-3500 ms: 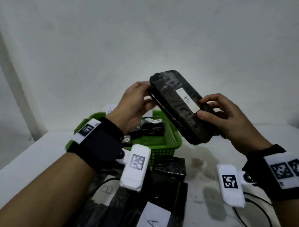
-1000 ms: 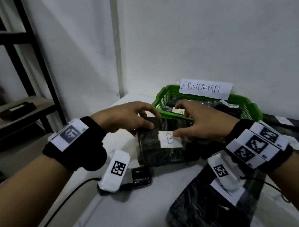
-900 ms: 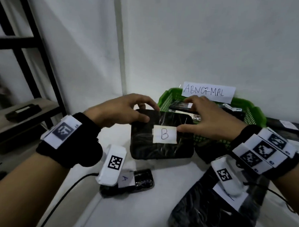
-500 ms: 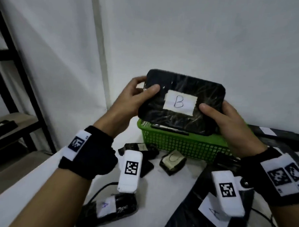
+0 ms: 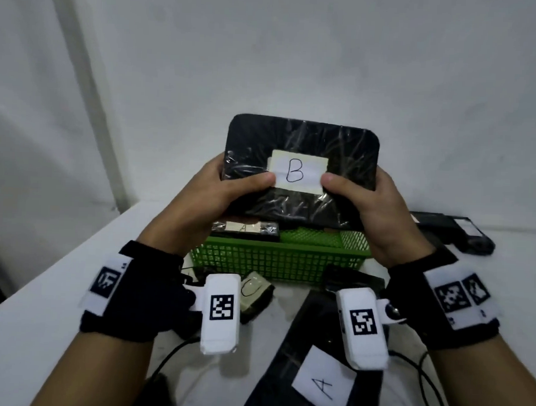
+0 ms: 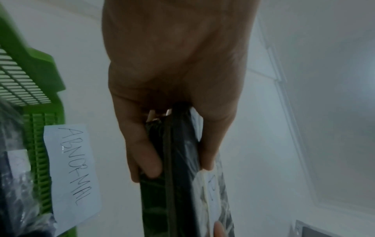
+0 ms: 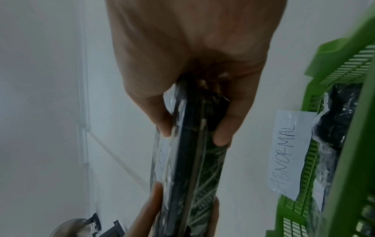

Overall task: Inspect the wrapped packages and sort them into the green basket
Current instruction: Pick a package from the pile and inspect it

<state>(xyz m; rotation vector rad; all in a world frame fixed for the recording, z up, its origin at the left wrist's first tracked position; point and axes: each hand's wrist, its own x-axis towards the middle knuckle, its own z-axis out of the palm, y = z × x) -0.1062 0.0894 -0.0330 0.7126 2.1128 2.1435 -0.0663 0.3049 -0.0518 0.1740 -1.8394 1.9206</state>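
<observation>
Both hands hold up a flat black plastic-wrapped package [image 5: 306, 143] with a white label marked B, above the green basket [image 5: 276, 260]. My left hand [image 5: 221, 188] grips its left edge, thumb on the front beside the label. My right hand [image 5: 365, 196] grips the right edge the same way. The left wrist view shows the package [image 6: 178, 168] edge-on between thumb and fingers; so does the right wrist view, with the package [image 7: 192, 152] seen along its edge. The basket [image 6: 40, 77] carries a paper sign reading ABNORMAL [image 7: 288, 152] and holds wrapped packages.
On the white table in front of the basket lie a small wrapped package marked C [image 5: 255, 294] and a large black package labelled A [image 5: 323, 386]. More black items [image 5: 453, 229] sit at the right behind the basket. A cable [image 5: 430, 391] loops near my right wrist.
The B package went from the table by the basket up into the air. Both hands now hold it lower and closer, thumbs beside the label, its face towards me.
</observation>
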